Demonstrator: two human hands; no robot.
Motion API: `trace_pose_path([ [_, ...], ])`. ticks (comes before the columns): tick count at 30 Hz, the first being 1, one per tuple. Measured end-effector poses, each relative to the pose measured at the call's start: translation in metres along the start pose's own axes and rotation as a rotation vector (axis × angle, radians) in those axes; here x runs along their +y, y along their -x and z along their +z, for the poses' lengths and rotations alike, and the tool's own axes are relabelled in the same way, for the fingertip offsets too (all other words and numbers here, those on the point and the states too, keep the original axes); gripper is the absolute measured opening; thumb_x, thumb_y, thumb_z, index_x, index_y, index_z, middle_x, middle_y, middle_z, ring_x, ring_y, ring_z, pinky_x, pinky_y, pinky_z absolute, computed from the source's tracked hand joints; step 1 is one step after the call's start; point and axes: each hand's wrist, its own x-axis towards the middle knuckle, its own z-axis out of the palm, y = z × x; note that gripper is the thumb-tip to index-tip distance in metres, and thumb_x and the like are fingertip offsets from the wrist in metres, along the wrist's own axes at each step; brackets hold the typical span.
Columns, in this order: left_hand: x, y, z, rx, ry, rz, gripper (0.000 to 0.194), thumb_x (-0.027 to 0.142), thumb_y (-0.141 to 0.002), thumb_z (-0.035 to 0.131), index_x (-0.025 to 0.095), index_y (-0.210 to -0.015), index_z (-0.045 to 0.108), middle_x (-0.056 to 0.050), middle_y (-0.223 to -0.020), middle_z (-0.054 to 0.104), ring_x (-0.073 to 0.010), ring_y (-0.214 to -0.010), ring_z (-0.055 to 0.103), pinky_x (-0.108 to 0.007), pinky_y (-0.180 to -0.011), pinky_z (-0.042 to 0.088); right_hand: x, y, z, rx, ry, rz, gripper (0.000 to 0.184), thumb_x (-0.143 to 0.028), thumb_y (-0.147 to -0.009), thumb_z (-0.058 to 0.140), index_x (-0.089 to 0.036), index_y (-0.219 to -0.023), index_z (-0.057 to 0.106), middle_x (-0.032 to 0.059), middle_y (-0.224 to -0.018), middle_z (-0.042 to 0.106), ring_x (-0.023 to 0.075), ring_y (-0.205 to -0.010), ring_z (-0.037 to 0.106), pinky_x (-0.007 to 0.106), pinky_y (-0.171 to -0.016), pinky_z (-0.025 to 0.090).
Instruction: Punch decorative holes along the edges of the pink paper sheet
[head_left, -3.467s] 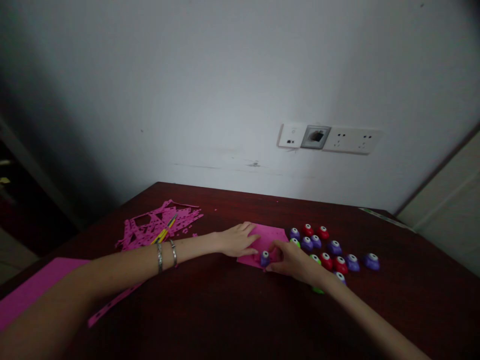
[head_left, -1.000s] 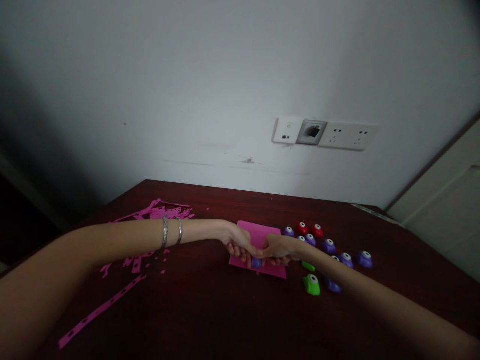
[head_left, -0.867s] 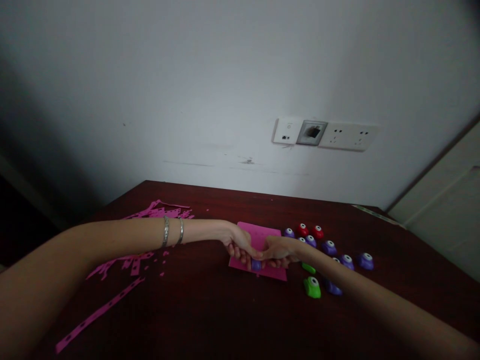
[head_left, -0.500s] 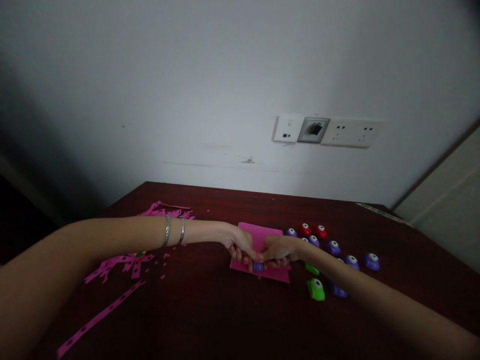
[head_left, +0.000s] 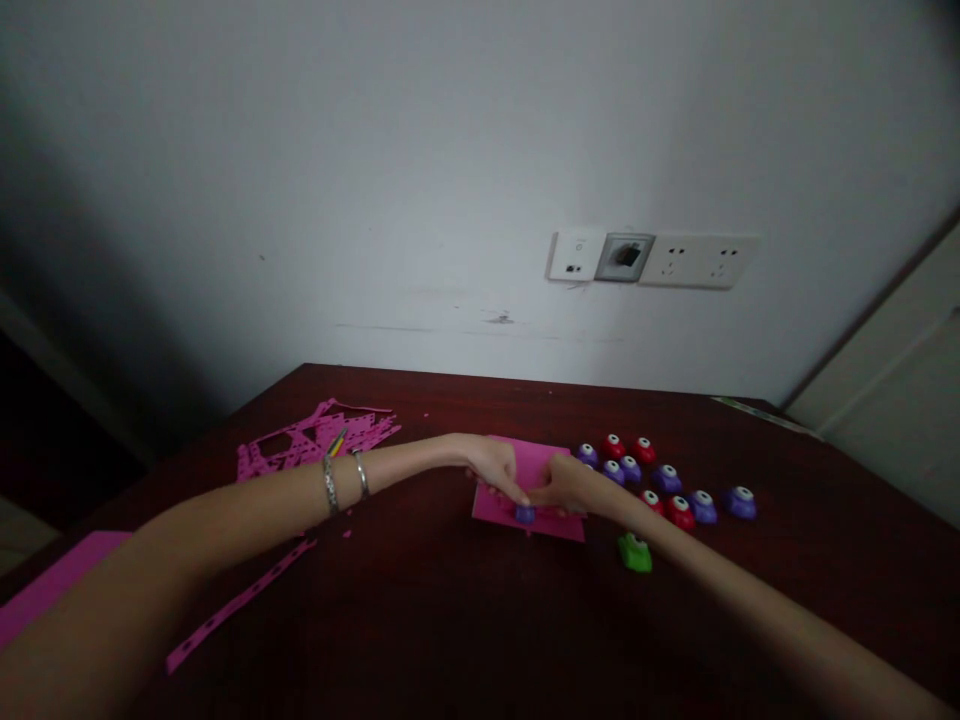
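A small purple paper punch (head_left: 525, 514) sits on the near edge of a pink sheet (head_left: 537, 466) lying on the dark wooden table (head_left: 450, 620). My left hand (head_left: 495, 468), with bracelets on its wrist, has its fingers curled down onto the punch from the left. My right hand (head_left: 571, 485) pinches the same punch and the sheet's edge from the right. The fingertips of both hands meet over the punch.
Several red and purple punches (head_left: 667, 480) stand in rows right of the sheet; a green punch (head_left: 636, 552) lies nearer me. Punched pink scraps (head_left: 315, 440) and a long strip (head_left: 236, 605) lie left, another pink sheet (head_left: 45, 590) at the table's left edge. Wall sockets (head_left: 649, 260) behind.
Both hands stay on the purple punch at the sheet's near edge. My left hand, flat on the sheet 3.5 s ago, now curls over the punch. The view has shifted slightly.
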Motion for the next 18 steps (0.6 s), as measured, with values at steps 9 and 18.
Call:
trace_pose_path([
  [9,-0.043,0.003,-0.023,0.233,-0.015,0.183,0.022,0.029,-0.070,0.060,0.016,-0.086,0.068,0.003,-0.055,0.057,-0.0057,-0.043,0.043,-0.018,-0.043,0.028,-0.013,0.029,0.039,0.542,0.324,-0.026,0.038,-0.051,-0.080,0.051,-0.013,-0.081,0.058,0.0081,-0.070,0.064,0.0180,-0.064,0.058,0.025,-0.052,0.032],
  [18,-0.062,-0.016,0.006,0.415,0.128,0.193,0.030,0.041,-0.067,0.063,0.014,-0.081,0.067,0.004,-0.050,0.050,-0.0046,-0.036,0.036,-0.019,-0.038,0.024,-0.021,0.029,0.055,0.577,0.491,0.107,0.046,-0.051,-0.086,0.038,-0.012,-0.084,0.062,0.0140,-0.080,0.066,0.0246,-0.074,0.063,0.029,-0.059,0.042],
])
